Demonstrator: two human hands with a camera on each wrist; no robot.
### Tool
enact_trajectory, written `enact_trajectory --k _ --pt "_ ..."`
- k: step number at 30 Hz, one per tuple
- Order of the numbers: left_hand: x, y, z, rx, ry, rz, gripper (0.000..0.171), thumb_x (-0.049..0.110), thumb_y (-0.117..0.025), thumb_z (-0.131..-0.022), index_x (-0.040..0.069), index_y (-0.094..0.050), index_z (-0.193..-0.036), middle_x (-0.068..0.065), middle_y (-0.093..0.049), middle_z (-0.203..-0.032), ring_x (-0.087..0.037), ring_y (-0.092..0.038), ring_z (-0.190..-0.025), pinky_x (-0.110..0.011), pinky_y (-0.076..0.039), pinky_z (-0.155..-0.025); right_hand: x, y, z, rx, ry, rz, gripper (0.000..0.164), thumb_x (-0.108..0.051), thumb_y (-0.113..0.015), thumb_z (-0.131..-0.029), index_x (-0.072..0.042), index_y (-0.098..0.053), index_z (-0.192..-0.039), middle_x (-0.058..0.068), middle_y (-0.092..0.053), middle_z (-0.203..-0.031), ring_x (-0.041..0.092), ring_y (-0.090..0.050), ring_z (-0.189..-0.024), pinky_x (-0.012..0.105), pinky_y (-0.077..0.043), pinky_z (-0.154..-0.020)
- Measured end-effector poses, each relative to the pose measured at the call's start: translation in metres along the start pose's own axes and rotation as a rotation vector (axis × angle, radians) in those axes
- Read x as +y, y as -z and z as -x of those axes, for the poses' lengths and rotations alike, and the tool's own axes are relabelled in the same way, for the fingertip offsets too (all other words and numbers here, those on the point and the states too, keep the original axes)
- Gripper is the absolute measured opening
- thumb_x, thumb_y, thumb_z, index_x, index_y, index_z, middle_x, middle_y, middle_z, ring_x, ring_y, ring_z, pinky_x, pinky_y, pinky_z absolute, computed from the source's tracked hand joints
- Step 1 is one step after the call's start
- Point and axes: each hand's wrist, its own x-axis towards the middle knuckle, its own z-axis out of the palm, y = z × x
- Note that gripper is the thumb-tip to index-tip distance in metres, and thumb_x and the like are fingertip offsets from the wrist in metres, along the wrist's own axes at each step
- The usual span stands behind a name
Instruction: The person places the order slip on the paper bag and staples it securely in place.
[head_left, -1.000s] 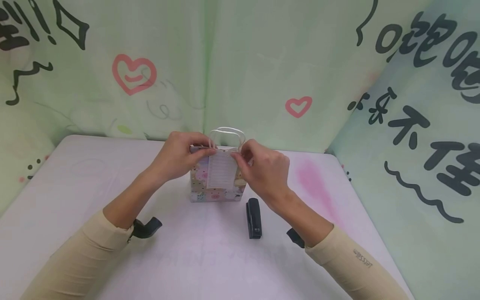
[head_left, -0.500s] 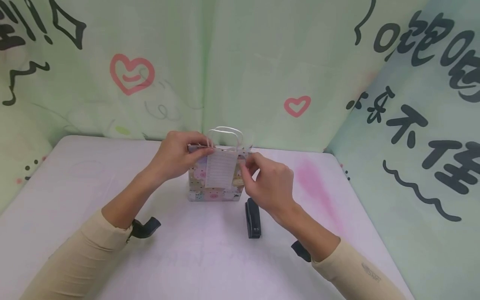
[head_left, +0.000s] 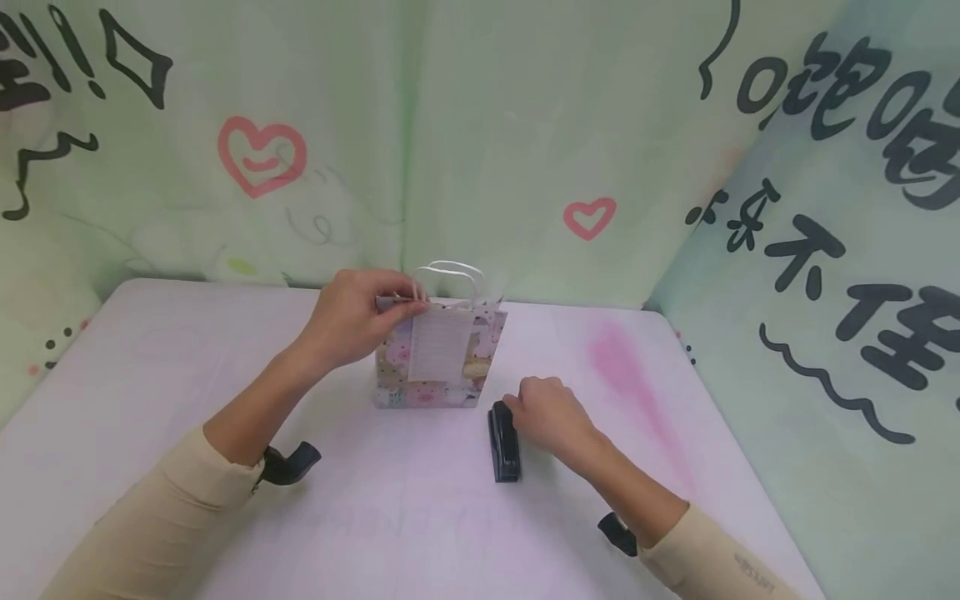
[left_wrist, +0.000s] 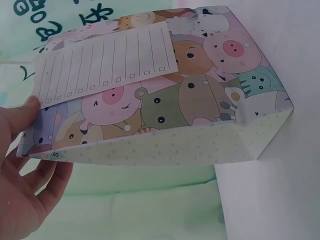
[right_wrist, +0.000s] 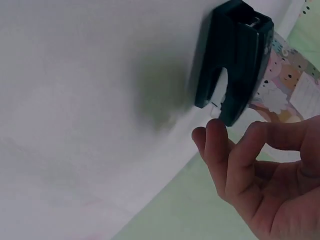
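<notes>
A small paper gift bag (head_left: 480, 358) with cartoon animals stands on the table, its white handles (head_left: 453, 265) up. A lined paper slip (head_left: 435, 348) with checkboxes lies flat against its front. My left hand (head_left: 352, 317) pinches the bag's top left edge; in the left wrist view the thumb lies on the slip's end and the fingers go behind the bag. A black stapler (head_left: 504, 442) rests in front of the bag. At its far end is my right hand (head_left: 551, 414), fingers loosely bent; in the right wrist view the fingertips (right_wrist: 216, 131) are at the stapler's tip, contact unclear.
The white table (head_left: 360, 533) has a pink stain (head_left: 626, 367) at right. A pale green curtain (head_left: 495, 150) with hearts and black lettering hangs behind and at the sides. A black strap (head_left: 291, 463) shows at the left wrist, another black strap (head_left: 618, 533) at the right.
My right hand has let go of the slip and the bag's top edge and moved down toward the stapler. The left hand keeps its pinch; the bag stays in place.
</notes>
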Motion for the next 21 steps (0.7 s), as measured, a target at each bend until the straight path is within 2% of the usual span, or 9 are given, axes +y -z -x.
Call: enact_trajectory --k 4,7,13,21 --pt "-0.001 0.0 0.001 0.006 -0.004 -0.014 0.005 0.024 -0.074 -0.085 0.021 -0.072 -0.088 0.012 -0.069 -0.083 -0.006 -0.064 -0.079 -0.03 -0.051 -0.065 0.006 -0.015 -0.002 -0.082 -0.032 -0.053 0.041 -0.039 -0.052 -0.097 0.0 -0.061 -0.097 0.006 -0.057 -0.066 0.018 -0.056 -0.053 0.028 -0.045 -0.048" --pt "-0.002 0.0 0.0 0.015 -0.013 -0.022 0.006 0.024 -0.074 -0.084 0.021 -0.072 -0.088 0.011 -0.069 -0.083 -0.006 -0.064 -0.078 -0.029 -0.05 -0.064 0.007 -0.019 -0.002 -0.114 -0.038 -0.059 0.044 -0.042 -0.054 -0.095 0.001 -0.06 -0.103 0.008 -0.057 -0.069 0.019 -0.057 -0.052 0.03 -0.047 -0.046" --pt "-0.003 0.001 0.0 0.02 -0.014 -0.018 0.006 0.024 -0.075 -0.084 0.021 -0.072 -0.088 0.012 -0.069 -0.082 -0.006 -0.064 -0.077 -0.029 -0.05 -0.064 0.003 -0.022 -0.001 -0.066 -0.015 -0.004 0.048 -0.044 -0.059 -0.092 0.001 -0.059 -0.109 0.007 -0.057 -0.075 0.018 -0.055 -0.06 0.029 -0.044 -0.048" --pt "-0.002 0.0 0.002 0.007 -0.005 -0.002 0.005 0.024 -0.074 -0.085 0.021 -0.072 -0.089 0.011 -0.069 -0.083 -0.007 -0.063 -0.078 -0.029 -0.052 -0.066 0.003 -0.025 0.003 0.016 0.007 -0.047 0.038 -0.039 -0.058 -0.092 -0.002 -0.06 -0.097 0.005 -0.057 -0.071 0.017 -0.054 -0.059 0.029 -0.042 -0.048"
